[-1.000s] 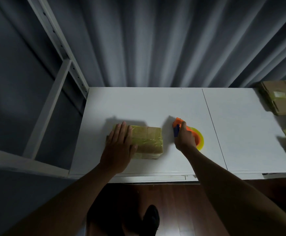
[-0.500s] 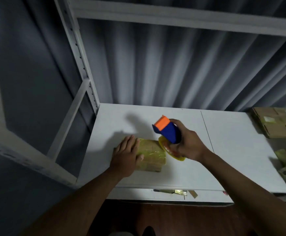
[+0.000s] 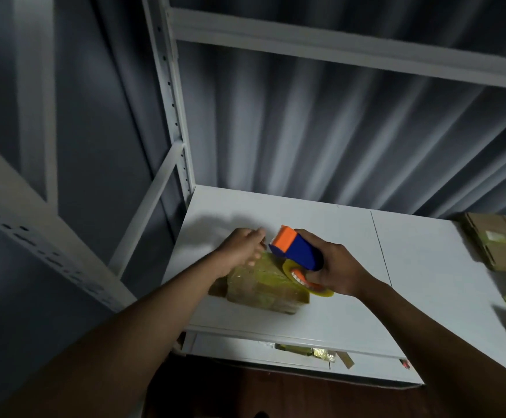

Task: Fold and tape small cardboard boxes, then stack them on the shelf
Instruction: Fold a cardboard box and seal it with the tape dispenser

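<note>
Cardboard box (image 3: 264,286) sits under left hand (image 3: 241,247), fingers curled w/ unclear grip; right hand (image 3: 334,271) grips tape dispenser (image 3: 298,251).

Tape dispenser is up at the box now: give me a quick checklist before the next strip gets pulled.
1. Right hand grips the tape dispenser: ok.
2. Dispenser head near the box top: ok; contact cannot tell.
3. Left hand at the box's far end: ok; whether it pinches the tape end, cannot tell.
4. Box resting on the white shelf board, clear of the front edge: ok.
5. Flaps fully closed under existing tape: cannot tell.
</note>
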